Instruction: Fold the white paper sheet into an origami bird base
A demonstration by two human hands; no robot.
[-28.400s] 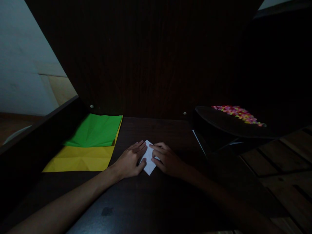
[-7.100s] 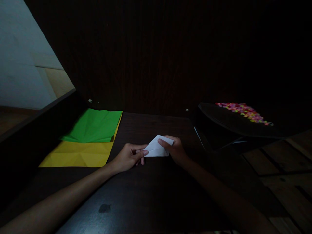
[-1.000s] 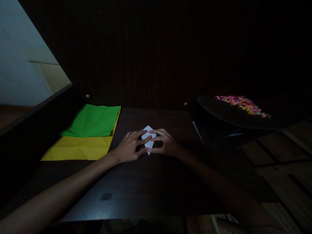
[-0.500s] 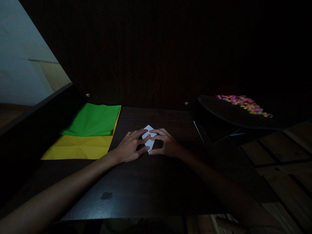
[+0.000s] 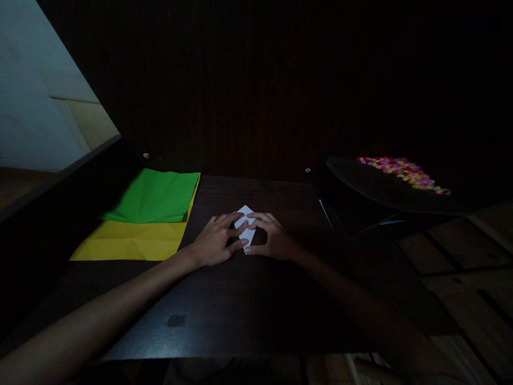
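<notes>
A small piece of white paper [image 5: 245, 229], folded into a kite-like diamond, lies on the dark wooden desk [image 5: 224, 299] with one point toward the back. From its left side my left hand [image 5: 218, 238] grips it, fingertips on the upper and middle parts and the thumb near the lower point. My right hand [image 5: 274, 235] holds the opposite side in the same way, its fingers curved and its thumb low. The two thumbs almost meet at the bottom. Fingertips cover parts of the paper's edges, and the light is dim.
Green paper [image 5: 156, 195] lies over creased yellow paper [image 5: 132, 240] on the left, by a raised side board [image 5: 60, 182]. A dark panel [image 5: 240, 96] stands behind. At right, a dark curved-edged object [image 5: 360, 184] carries a strip of small colourful pieces [image 5: 404, 171].
</notes>
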